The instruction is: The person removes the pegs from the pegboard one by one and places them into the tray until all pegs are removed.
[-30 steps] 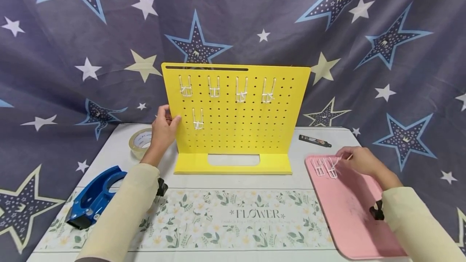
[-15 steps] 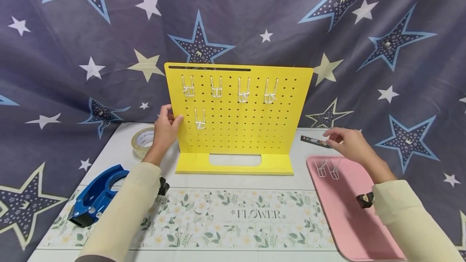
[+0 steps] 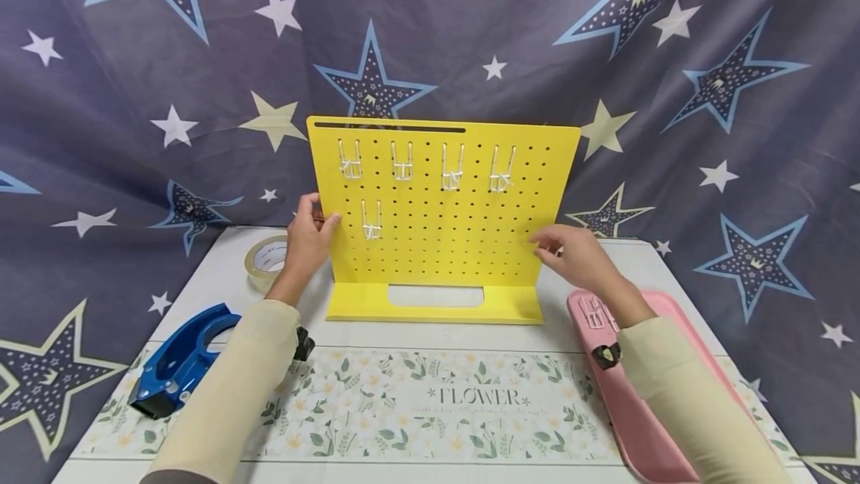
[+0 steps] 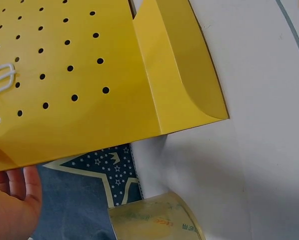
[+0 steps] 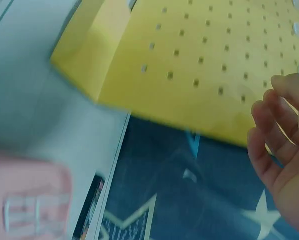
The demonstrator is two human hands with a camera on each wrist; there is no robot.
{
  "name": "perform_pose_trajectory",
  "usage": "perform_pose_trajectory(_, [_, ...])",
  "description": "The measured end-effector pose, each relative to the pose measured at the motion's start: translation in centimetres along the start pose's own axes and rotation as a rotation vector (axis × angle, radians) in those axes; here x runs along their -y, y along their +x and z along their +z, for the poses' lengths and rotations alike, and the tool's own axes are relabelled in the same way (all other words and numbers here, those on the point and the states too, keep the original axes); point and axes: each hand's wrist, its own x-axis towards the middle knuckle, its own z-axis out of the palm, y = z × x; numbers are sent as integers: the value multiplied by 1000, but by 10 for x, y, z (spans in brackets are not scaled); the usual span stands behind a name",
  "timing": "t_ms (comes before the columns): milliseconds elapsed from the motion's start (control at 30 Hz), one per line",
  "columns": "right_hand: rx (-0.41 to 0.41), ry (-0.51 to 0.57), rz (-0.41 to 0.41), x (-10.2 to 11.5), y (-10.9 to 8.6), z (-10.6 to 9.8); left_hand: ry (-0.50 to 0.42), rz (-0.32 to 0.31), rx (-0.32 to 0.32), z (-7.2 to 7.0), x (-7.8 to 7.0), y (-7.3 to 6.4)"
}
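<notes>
The left grip [image 3: 309,237] holds the side of a yellow board [image 3: 457,245], with the thumb in front and the other fingers round the back. The board stands up on the bench [image 3: 457,336], between the left grip and the right grip [image 3: 574,252]. The right grip is at the other side of the board, with its fingers bent and its thumb near the fingertips. I cannot tell if it has something in it, or if it touches the board.

Five white hooks [image 3: 452,178] hang on the board, to the right of the left grip. Four are in a row higher than the left grip, and one is lower down, close to its thumb. A fat roll of tape [image 4: 157,220] sits just left of the left grip. A blue tape cutter [image 3: 164,364] is further left of that grip and nearer the person.

A pink tray [image 3: 631,413] lies nearer the person than the right grip, and a bit to its right. Two more white hooks [image 3: 593,312] lie in it, one partly hidden by the arm. A dark pen [image 5: 92,207] is on the bench, apart from the right grip and close to the tray.
</notes>
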Motion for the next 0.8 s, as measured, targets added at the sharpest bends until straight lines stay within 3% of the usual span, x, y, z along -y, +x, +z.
perform_pose_trajectory(300, [-83, 64, -40, 45, 37, 34, -7, 17, -2, -1, 0, 1])
perform_pose_trajectory(533, [-85, 1, -64, 85, 58, 66, -1, 17, 8, 1, 1, 2])
perform_pose_trajectory(800, [-155, -21, -90, 136, 85, 107, -12, 29, -10, 1, 2, 1])
